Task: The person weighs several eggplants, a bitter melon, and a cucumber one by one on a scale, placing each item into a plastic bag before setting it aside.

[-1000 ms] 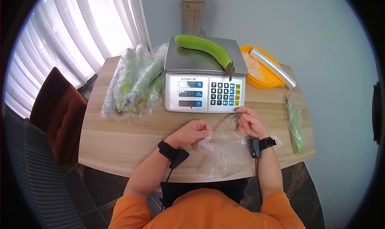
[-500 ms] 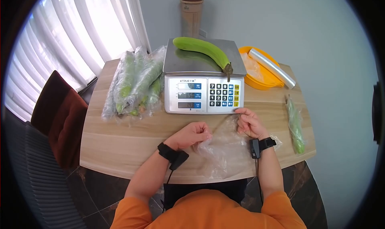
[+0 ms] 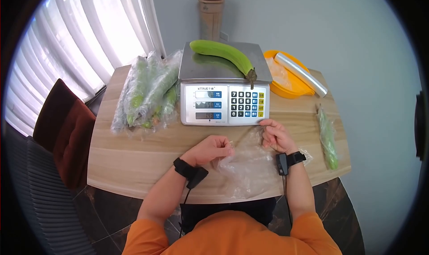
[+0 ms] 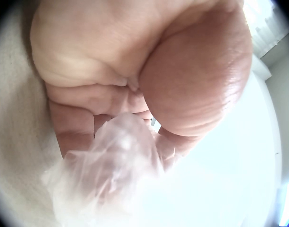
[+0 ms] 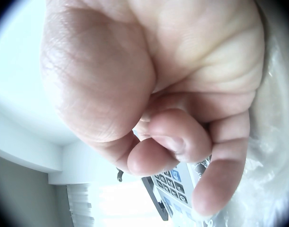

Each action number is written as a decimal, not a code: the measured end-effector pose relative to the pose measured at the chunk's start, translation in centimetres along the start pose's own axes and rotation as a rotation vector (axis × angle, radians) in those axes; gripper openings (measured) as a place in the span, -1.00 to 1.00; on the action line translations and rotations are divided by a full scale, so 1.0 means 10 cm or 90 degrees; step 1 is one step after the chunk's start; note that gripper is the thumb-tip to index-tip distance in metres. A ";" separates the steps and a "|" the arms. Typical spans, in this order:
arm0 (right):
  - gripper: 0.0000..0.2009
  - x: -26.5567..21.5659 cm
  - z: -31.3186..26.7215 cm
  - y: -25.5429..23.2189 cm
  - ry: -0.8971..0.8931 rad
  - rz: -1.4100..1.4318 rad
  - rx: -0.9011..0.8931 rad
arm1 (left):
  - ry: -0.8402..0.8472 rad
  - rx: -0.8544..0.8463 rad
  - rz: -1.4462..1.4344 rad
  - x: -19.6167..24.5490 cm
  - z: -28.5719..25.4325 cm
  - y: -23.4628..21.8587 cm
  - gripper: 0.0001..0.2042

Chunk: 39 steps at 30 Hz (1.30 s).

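Note:
A long green eggplant [image 3: 223, 54] lies on the steel pan of a white digital scale [image 3: 225, 104], its brown stem end hanging over the front edge. My left hand [image 3: 209, 150] pinches the gathered edge of a clear plastic bag [image 3: 248, 170] between thumb and fingers. The left wrist view shows this crumpled film [image 4: 111, 175] bunched at the fingertips. My right hand [image 3: 278, 136] is loosely curled by the lower right corner of the scale, one finger reaching to its edge. Seen from the right wrist, that hand [image 5: 173, 109] holds nothing, with film beside it.
Several film-wrapped green vegetables [image 3: 145, 92] are piled left of the scale. At the back right, an orange basin [image 3: 290, 93] bears a roll of cling film [image 3: 300, 72]. One wrapped vegetable [image 3: 327, 139] lies near the table's right edge. A red-brown chair [image 3: 62, 130] stands at left.

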State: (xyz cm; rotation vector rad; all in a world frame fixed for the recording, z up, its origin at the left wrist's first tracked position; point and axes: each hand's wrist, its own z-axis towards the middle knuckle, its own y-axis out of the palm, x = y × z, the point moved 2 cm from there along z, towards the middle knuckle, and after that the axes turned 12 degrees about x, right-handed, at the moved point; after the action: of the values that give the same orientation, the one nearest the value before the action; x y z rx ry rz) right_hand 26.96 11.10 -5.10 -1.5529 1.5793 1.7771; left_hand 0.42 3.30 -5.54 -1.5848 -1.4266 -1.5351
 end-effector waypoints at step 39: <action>-0.74 -0.03 -0.03 0.03 0.025 -0.006 0.005 | -0.016 0.014 -0.012 0.02 -0.01 0.06 -0.86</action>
State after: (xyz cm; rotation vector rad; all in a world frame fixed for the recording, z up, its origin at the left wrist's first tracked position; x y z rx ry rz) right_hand 27.01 10.86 -4.67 -1.5977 1.5924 1.7449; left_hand 0.86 3.14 -5.13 -1.5879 -1.4711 -1.5098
